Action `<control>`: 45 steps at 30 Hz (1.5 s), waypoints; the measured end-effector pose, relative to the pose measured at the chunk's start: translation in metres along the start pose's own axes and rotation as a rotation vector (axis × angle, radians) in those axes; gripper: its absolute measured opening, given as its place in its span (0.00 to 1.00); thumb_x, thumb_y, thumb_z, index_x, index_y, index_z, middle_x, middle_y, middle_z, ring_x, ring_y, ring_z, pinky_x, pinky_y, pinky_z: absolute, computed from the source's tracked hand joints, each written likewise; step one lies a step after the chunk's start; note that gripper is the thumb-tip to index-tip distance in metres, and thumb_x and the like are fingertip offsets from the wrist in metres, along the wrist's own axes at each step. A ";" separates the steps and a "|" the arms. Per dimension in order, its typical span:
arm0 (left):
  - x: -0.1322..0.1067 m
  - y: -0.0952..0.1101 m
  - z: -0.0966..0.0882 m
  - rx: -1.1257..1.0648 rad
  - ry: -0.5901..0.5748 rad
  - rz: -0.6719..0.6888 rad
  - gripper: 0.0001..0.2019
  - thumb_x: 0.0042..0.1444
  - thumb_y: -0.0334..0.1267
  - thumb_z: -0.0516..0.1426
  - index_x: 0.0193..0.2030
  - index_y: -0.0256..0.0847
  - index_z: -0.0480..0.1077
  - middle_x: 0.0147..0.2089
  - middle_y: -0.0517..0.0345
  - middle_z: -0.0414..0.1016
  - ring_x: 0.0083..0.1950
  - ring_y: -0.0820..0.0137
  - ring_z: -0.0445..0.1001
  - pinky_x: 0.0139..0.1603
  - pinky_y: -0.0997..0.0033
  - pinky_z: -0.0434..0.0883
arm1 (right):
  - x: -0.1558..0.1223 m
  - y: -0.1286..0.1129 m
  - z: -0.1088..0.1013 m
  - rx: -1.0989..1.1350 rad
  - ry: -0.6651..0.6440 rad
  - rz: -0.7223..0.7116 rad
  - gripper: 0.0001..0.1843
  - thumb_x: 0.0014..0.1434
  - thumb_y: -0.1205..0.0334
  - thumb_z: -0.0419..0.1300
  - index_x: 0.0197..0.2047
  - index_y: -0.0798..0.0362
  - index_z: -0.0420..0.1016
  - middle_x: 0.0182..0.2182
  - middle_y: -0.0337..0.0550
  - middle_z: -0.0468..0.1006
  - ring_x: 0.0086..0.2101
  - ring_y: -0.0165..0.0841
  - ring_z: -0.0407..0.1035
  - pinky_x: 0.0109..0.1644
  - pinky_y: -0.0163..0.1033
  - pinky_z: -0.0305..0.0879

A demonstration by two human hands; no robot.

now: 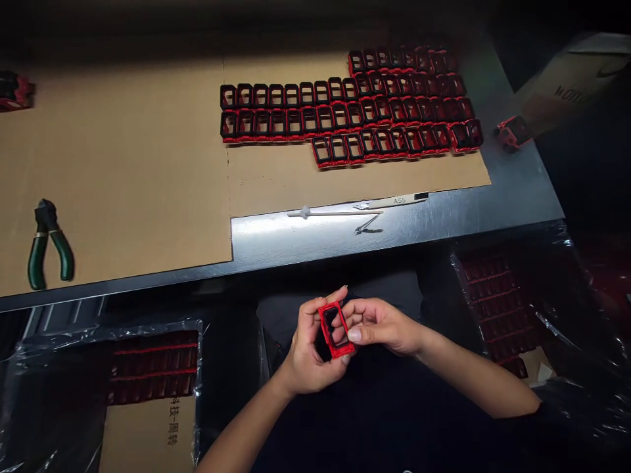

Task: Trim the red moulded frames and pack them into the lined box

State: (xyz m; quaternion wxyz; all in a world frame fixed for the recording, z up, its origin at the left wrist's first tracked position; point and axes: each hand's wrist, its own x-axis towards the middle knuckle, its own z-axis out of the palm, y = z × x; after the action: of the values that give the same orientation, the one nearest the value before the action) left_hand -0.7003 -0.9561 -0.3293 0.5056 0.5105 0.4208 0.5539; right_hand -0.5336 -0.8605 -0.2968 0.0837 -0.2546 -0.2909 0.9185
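Over my lap, below the table's front edge, I hold a small red and black rectangular plastic frame (324, 320) with an open middle. My left hand (308, 358) is closed round its left side and ends, thumb at the bottom. My right hand (382, 327) pinches the right edge, thumb in front; some of its fingertips show through the opening. On the table beyond are rows of similar red and black frames (340, 118). A craft knife (399, 201) marked A55, a thin stick with a whitish lump (335, 212) and a small metal piece (367, 224) lie nearest the hands.
Green-handled cutting pliers (48, 246) lie on the cardboard (123, 164) at left. Boxes lined with clear plastic, holding more frames, stand at lower left (152, 368) and right (497, 302). Single red parts sit at the far left (14, 90) and right (513, 133).
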 end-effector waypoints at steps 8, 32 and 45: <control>-0.001 -0.002 0.000 0.005 0.026 -0.033 0.34 0.56 0.41 0.64 0.65 0.47 0.50 0.67 0.32 0.64 0.67 0.50 0.67 0.63 0.40 0.69 | 0.002 0.002 0.000 -0.024 0.009 -0.018 0.25 0.54 0.51 0.74 0.46 0.60 0.74 0.40 0.49 0.79 0.39 0.31 0.75 0.43 0.36 0.71; 0.000 -0.003 -0.001 0.067 0.025 -0.005 0.37 0.56 0.35 0.63 0.68 0.47 0.48 0.63 0.34 0.67 0.64 0.53 0.71 0.60 0.43 0.72 | 0.003 0.006 -0.005 0.014 -0.008 -0.039 0.25 0.53 0.52 0.74 0.47 0.59 0.75 0.39 0.47 0.77 0.40 0.31 0.74 0.45 0.36 0.71; -0.001 -0.005 -0.001 0.104 0.049 -0.043 0.36 0.52 0.37 0.65 0.64 0.46 0.52 0.61 0.38 0.70 0.62 0.54 0.72 0.62 0.45 0.71 | 0.004 0.009 -0.007 0.041 0.000 -0.011 0.25 0.54 0.51 0.74 0.46 0.60 0.74 0.39 0.48 0.79 0.38 0.31 0.75 0.43 0.35 0.71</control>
State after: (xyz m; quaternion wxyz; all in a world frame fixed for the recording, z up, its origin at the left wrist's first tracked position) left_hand -0.7006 -0.9559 -0.3343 0.4796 0.5133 0.4720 0.5327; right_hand -0.5335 -0.8631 -0.3082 0.0939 -0.2512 -0.2736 0.9237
